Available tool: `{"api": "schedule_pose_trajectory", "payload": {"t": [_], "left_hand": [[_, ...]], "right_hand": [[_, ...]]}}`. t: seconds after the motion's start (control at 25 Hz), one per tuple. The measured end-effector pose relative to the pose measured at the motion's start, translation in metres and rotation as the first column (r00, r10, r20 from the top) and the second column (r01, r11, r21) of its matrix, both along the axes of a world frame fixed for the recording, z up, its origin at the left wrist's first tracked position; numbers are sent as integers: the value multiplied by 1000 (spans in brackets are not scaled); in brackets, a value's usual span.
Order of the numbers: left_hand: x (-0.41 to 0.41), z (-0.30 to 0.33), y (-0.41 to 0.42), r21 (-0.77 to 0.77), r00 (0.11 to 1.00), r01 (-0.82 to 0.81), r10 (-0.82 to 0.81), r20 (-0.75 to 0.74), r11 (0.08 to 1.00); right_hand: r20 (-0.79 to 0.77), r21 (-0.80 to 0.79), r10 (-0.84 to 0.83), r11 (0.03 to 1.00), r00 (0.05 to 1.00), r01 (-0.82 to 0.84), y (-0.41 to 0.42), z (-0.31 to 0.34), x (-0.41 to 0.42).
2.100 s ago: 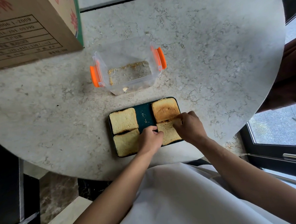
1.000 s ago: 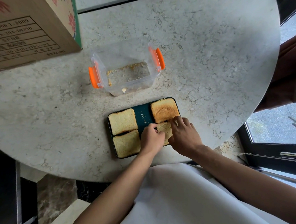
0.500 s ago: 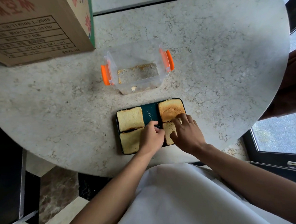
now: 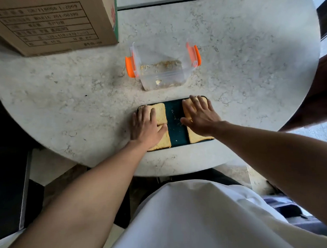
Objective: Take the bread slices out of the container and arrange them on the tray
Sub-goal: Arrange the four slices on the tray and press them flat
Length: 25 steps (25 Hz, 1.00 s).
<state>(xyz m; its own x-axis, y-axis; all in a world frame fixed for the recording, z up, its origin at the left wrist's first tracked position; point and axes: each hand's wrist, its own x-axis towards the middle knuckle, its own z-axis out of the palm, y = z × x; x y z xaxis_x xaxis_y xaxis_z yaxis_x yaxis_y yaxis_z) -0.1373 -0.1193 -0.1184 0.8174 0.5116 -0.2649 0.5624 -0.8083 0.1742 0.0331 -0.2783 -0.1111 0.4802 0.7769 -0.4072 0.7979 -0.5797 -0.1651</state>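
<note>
A dark green tray [image 4: 175,121] lies near the front edge of the round table. Bread slices lie on it in two columns, with a bare strip between them. My left hand [image 4: 146,124] rests flat, fingers spread, over the left column, whose far slice [image 4: 161,113] and near slice [image 4: 164,141] partly show. My right hand [image 4: 199,114] lies flat over the right column; only the near slice's corner [image 4: 196,138] shows clearly. The clear container [image 4: 162,67] with orange clips stands beyond the tray and holds only crumbs.
A large cardboard box [image 4: 49,21] stands at the far left of the marble table [image 4: 250,62]. A brown seat or cushion [image 4: 325,88] sits past the table's right edge. My white garment fills the lower view.
Both hands have left the near right slice and spread apart. The left one went onto the left column, the right one onto the right column, both now flat with open fingers.
</note>
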Motion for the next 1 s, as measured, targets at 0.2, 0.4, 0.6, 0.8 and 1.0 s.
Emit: {"api": "schedule_pose_trajectory", "payload": {"t": [0.2,0.4,0.6,0.8,1.0], "left_hand": [[9,7,-2,7,999,19,-19,-51,1000],[16,15,-7,32,997,-11,13,-78,999],[19,18,-20,34,989,-71,75,-126,997],[24,19,-26,23,984,-110,112,-140,994],[25,30,-42,-22,988,-49,45,-146,999]], "right_hand": [[-11,-54,-61,997,998,61,-14,-6,-8],[-32,-21,-68,997,997,68,-9,-7,-4],[-83,-9,-19,1000,996,18,-14,-8,5],[-106,-3,11,1000,994,-11,-20,-10,12],[-128,-31,107,993,986,-112,-22,6,14]]}}
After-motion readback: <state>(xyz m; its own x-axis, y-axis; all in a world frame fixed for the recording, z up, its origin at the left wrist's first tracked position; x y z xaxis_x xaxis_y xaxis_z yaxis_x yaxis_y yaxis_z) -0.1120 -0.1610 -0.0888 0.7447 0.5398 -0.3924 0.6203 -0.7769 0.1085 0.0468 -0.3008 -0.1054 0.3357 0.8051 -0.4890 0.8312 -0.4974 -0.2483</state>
